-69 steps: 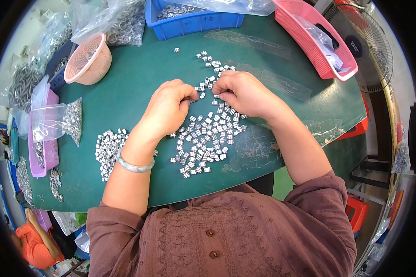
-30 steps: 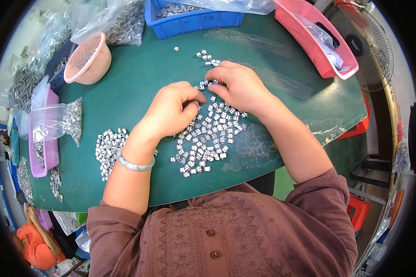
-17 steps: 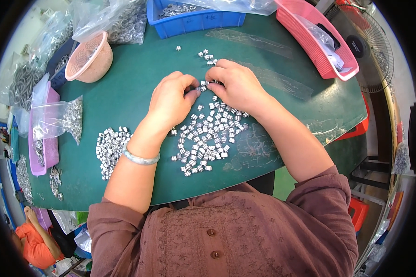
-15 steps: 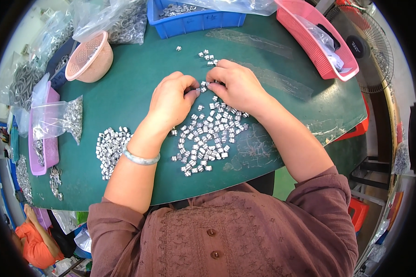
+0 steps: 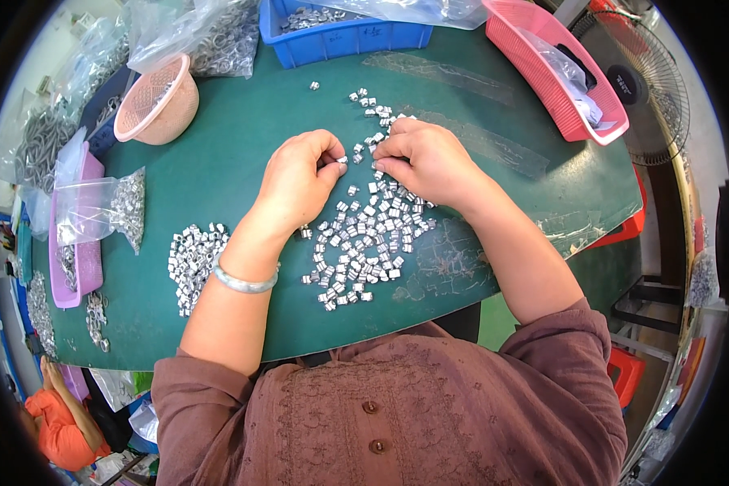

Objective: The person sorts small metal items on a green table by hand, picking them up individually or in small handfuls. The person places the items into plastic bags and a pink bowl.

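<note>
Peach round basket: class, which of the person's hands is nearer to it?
Left. The left hand is right of and below the peach basket; the right hand is farther right.

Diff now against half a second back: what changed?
Hands drew apart: the bare left hand slightly left, the bare right hand back toward the body and right, uncovering some small silver metal pieces beyond it. The left hand pinches one piece; whether freshly gripped, I can't tell. Unchanged: the dense heap of small silver metal parts, blue rectangular plastic bin, pink rectangular plastic basket.
</note>
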Demonstrator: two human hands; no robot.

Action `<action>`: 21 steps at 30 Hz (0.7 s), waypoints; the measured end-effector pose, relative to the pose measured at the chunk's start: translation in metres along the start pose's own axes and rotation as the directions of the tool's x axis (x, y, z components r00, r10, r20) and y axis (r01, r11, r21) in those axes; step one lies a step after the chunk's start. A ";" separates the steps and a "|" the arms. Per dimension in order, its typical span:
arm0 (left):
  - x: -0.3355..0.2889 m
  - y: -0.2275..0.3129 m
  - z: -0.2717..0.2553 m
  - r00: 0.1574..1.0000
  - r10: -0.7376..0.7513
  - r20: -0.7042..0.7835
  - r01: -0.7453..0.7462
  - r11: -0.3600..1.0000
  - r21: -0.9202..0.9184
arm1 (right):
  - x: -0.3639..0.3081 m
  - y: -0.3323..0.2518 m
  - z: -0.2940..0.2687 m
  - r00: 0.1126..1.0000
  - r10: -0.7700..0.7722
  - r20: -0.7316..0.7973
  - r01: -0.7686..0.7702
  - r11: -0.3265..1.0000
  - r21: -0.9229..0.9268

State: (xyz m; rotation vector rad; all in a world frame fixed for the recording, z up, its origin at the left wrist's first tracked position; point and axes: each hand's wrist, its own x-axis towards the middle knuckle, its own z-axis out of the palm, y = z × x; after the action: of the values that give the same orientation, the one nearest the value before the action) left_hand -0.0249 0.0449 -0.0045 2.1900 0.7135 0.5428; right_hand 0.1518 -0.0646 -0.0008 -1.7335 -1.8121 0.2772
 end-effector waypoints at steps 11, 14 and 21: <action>0.000 0.003 -0.002 0.988 -0.124 0.089 0.150 0.890 -0.430 | -0.002 -0.001 -0.002 1.000 -0.002 -0.001 0.002 1.000 -0.001; 0.001 0.002 -0.006 0.972 -0.160 0.173 0.225 0.848 -0.479 | -0.002 -0.001 -0.002 1.000 0.012 0.016 -0.012 1.000 0.001; 0.001 0.004 -0.007 0.963 -0.166 0.213 0.258 0.795 -0.549 | -0.003 0.001 -0.002 1.000 -0.012 0.005 0.012 1.000 0.012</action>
State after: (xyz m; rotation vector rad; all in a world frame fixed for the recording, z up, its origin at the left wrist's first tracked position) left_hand -0.0272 0.0469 0.0033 1.5408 0.6044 0.3974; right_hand 0.1531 -0.0680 -0.0006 -1.7143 -1.8205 0.2875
